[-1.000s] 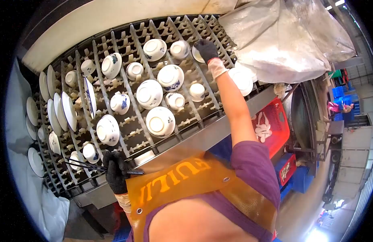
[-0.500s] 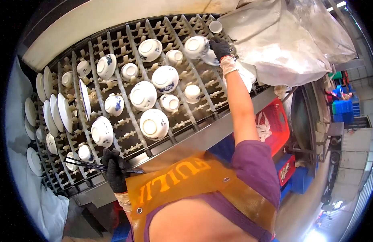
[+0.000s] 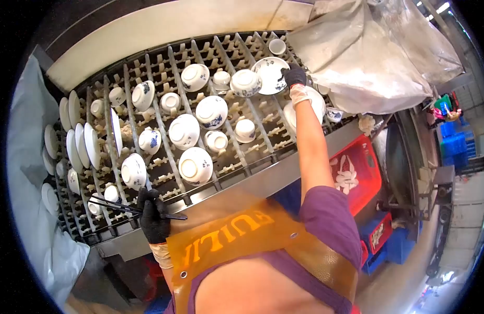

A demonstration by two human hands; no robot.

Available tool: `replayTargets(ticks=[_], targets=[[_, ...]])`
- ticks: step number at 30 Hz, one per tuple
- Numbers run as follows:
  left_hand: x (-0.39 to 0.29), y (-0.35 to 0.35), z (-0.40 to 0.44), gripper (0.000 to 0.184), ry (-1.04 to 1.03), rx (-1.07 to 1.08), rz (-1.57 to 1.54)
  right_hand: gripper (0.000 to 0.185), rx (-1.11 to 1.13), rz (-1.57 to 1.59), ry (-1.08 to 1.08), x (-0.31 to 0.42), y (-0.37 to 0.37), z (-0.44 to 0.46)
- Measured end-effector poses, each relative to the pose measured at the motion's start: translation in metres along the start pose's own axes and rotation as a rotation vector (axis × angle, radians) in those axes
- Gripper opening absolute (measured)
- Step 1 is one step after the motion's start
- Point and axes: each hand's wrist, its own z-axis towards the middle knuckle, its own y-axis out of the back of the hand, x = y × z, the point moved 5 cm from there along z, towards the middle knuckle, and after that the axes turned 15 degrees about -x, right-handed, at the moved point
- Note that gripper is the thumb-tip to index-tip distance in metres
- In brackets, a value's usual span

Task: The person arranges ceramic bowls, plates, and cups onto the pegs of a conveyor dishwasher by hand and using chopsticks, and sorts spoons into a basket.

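My right hand [image 3: 294, 77], in a black glove, is closed on the right edge of a patterned plate [image 3: 270, 75] at the upper right of the peg conveyor. Just left of that plate lies an upturned bowl [image 3: 246, 82]. Black chopsticks [image 3: 116, 204] are gripped in my left hand [image 3: 152, 212], also black-gloved, at the conveyor's near edge. Upturned blue-and-white bowls [image 3: 195, 165] and cups [image 3: 245, 131] sit among the pegs. White plates [image 3: 91, 146] stand on edge at the left.
A plastic sheet [image 3: 367, 57] hangs over the conveyor's right end. Below it are a red basket [image 3: 368, 180] with white pieces inside and a blue crate [image 3: 401, 245]. A metal rail [image 3: 237, 180] runs along the near edge. A person [image 3: 453, 114] is far off at the right.
The dishes on the conveyor have shifted left over the second. My right hand has moved right and slightly down and now grips a plate; a bowl and a small cup have appeared near it.
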Motion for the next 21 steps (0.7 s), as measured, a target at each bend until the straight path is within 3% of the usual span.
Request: replayTargets(ticks=[1, 4, 6, 7, 8, 9, 11, 12, 13, 15, 17, 19, 20, 21], targets=[[0.0, -0.003, -0.003, 0.036, -0.024, -0.001, 0.033, 0.036, -0.117, -0.173, 0.059, 0.013, 0.004, 0.011], [0.008, -0.005, -0.004, 0.037, 0.029, -0.048, -0.057, 0.033, -0.174, 0.05, 0.07, 0.061, 0.015, 0.032], [0.011, -0.006, -0.005, 0.037, 0.038, -0.1, -0.09, 0.035, -0.153, 0.263, 0.193, 0.08, 0.005, 0.04], [0.011, -0.006, -0.004, 0.037, -0.012, -0.088, -0.037, 0.036, -0.12, 0.342, 0.211, 0.081, -0.008, 0.044], [0.011, -0.004, -0.006, 0.037, -0.056, -0.08, 0.022, 0.04, -0.019, 0.162, 0.279, 0.091, -0.004, 0.039], [0.015, 0.002, -0.007, 0.036, 0.004, -0.219, 0.063, 0.04, 0.0, 0.168, 0.28, 0.077, -0.025, 0.028], [0.014, -0.011, -0.012, 0.035, 0.026, -0.146, -0.124, 0.05, 0.319, 0.183, 0.41, 0.05, -0.083, 0.001], [0.021, 0.003, -0.008, 0.036, -0.063, -0.131, 0.007, 0.056, 0.42, 0.139, 0.263, 0.053, -0.076, -0.016], [0.019, -0.008, -0.01, 0.036, 0.031, -0.178, -0.132, 0.061, 0.517, 0.091, 0.121, 0.062, -0.063, -0.038], [0.018, -0.022, -0.013, 0.037, 0.009, -0.144, -0.124, 0.073, 0.385, 0.259, 0.058, 0.059, -0.07, -0.045], [0.024, -0.017, -0.013, 0.037, 0.031, -0.302, -0.137, 0.071, 0.526, 0.267, 0.171, 0.076, -0.049, -0.055], [0.026, -0.016, -0.011, 0.039, -0.057, -0.044, -0.105, 0.066, 0.488, 0.247, 0.344, 0.072, -0.065, -0.064], [0.025, -0.027, -0.015, 0.039, -0.025, -0.149, -0.137, 0.055, 0.396, 0.185, 0.485, 0.078, -0.042, -0.069], [0.027, -0.027, -0.013, 0.039, -0.024, -0.047, -0.201, 0.055, 0.408, 0.185, 0.497, 0.074, -0.03, -0.069]])
